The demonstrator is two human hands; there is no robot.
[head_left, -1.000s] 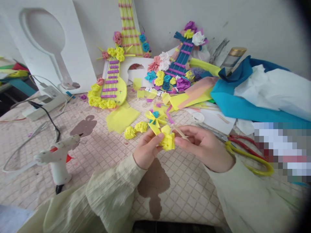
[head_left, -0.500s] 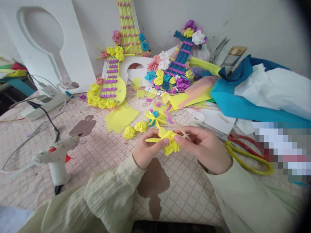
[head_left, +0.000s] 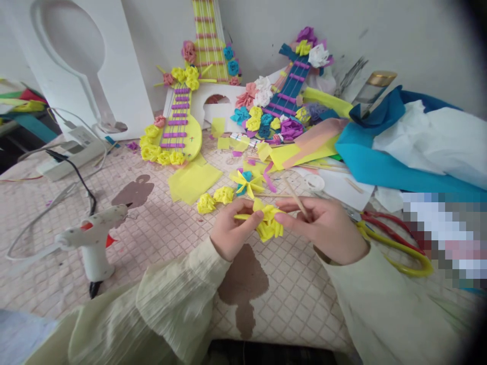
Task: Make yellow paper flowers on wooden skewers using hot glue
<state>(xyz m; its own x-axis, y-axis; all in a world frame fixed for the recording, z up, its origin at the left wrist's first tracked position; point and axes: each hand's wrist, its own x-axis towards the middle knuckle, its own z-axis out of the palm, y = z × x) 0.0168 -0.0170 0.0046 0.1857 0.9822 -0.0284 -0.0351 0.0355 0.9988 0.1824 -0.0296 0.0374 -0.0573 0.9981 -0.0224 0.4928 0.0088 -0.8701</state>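
Over the middle of the table, a folded yellow paper flower is pinched between both hands. My left hand is closed on its left side, thumb pressed against the petals. The thumb and fingertips of my right hand grip its right edge. A thin wooden stick also slants up from between that hand's curled fingers. Just beyond the hands lie two yellow paper roses and a yellow star-shaped paper flower with a blue piece under it.
A glue gun with its cable stands at left near a power strip. Decorated model instruments lean at the back beside a white cut-out board. Scissors, red-handled pliers and blue sheeting lie right.
The view has shifted slightly, moving the scene to the right. The stick in my right hand now stands a little more upright, and both hands keep their pinch on the flower.
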